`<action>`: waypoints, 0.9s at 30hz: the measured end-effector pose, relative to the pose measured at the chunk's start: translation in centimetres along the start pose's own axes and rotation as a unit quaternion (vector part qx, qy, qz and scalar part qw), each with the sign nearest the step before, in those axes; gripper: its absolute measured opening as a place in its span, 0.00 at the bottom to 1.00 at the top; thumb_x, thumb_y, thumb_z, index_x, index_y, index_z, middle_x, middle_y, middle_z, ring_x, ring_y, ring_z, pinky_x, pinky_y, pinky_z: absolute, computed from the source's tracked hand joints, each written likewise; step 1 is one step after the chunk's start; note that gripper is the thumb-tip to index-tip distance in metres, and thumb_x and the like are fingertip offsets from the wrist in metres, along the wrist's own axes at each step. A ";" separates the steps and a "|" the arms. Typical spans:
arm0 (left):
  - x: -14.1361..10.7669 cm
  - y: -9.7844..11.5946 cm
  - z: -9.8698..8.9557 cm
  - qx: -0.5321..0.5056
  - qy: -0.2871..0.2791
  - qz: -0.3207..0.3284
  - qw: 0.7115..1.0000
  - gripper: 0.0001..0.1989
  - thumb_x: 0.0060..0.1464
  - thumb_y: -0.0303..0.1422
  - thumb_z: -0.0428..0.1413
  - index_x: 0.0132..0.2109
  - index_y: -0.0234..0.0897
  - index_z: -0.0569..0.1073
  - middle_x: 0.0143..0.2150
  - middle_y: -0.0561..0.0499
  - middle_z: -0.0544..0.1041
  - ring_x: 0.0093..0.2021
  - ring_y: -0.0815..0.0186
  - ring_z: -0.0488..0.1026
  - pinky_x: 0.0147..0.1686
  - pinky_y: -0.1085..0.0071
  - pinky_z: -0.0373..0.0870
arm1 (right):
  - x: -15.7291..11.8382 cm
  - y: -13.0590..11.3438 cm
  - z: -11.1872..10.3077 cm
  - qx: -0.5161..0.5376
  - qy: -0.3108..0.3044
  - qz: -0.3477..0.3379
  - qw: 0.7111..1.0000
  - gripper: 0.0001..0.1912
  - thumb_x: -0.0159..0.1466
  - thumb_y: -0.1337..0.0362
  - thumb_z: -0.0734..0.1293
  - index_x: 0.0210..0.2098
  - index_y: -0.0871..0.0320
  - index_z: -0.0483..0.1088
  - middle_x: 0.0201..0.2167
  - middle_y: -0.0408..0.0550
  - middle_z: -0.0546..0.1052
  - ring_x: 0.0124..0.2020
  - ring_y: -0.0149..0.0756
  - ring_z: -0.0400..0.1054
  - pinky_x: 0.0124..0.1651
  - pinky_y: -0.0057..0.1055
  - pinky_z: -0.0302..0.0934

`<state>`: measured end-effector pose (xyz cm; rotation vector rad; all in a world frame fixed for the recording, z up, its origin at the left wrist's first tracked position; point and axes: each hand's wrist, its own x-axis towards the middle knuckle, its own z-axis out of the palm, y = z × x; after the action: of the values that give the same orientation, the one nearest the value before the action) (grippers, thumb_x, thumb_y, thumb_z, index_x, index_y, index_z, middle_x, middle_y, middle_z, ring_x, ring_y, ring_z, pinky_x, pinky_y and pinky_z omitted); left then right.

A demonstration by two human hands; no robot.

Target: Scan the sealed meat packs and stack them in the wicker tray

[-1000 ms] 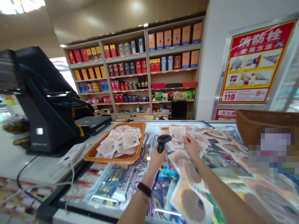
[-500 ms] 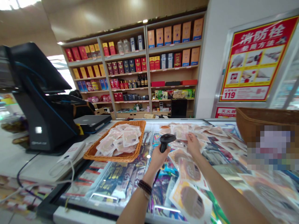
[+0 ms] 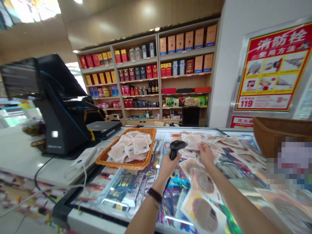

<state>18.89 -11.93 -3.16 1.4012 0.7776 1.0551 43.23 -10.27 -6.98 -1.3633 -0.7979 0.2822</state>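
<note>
My left hand (image 3: 168, 164) is wrapped round the handle of a black barcode scanner (image 3: 177, 145), its head facing right. Just beyond it, my right hand (image 3: 206, 154) pinches the edge of a clear flat food packet (image 3: 191, 141) in front of the scanner. More such packets, each with a round tan piece inside, lie on the glass freezer top; a large packet (image 3: 204, 211) with a yellow print is nearest me. To the left, an orange wicker basket (image 3: 150, 152) holds several similar packets. Through the glass, colourful wrapped goods (image 3: 136, 187) show.
At left stands a black checkout terminal (image 3: 57, 120) beside a black flat box (image 3: 104, 127), with a white power strip (image 3: 84, 156) and loose cables. A brown basket (image 3: 270, 133) stands at right. Shelves of boxes (image 3: 179, 70) and bottles line the back.
The view has shifted slightly, so everything sits a little lower and further right. My hands keep hold of the scanner and the packet, with little movement between them.
</note>
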 end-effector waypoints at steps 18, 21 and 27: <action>-0.8 8.5 -14.2 0.068 0.196 0.107 0.972 0.24 0.49 0.52 0.71 0.34 0.40 0.70 0.19 0.59 0.67 0.16 0.70 0.66 0.18 0.74 0.65 | 1.4 -7.6 15.7 0.105 -0.141 0.096 0.980 0.08 0.57 0.67 0.71 0.37 0.52 0.73 0.27 0.42 0.79 0.27 0.38 0.78 0.30 0.34 0.78; -1.9 8.4 -17.4 0.101 0.238 0.115 0.959 0.24 0.49 0.53 0.70 0.35 0.39 0.72 0.19 0.59 0.68 0.17 0.69 0.67 0.19 0.75 0.63 | -0.1 -9.6 20.8 0.144 -0.202 0.089 0.965 0.09 0.55 0.70 0.72 0.34 0.52 0.72 0.26 0.42 0.79 0.31 0.39 0.79 0.35 0.35 0.79; -4.3 6.8 -21.8 0.133 0.299 0.100 0.940 0.24 0.51 0.55 0.68 0.35 0.39 0.72 0.17 0.57 0.69 0.17 0.68 0.68 0.20 0.74 0.65 | -2.0 -9.3 26.0 0.135 -0.223 0.046 0.964 0.20 0.50 0.70 0.73 0.43 0.52 0.78 0.36 0.48 0.84 0.49 0.50 0.82 0.55 0.48 0.78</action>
<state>-3.57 -8.21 1.47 1.4142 1.2735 1.6196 22.44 6.18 1.06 -1.0907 -1.0254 0.7625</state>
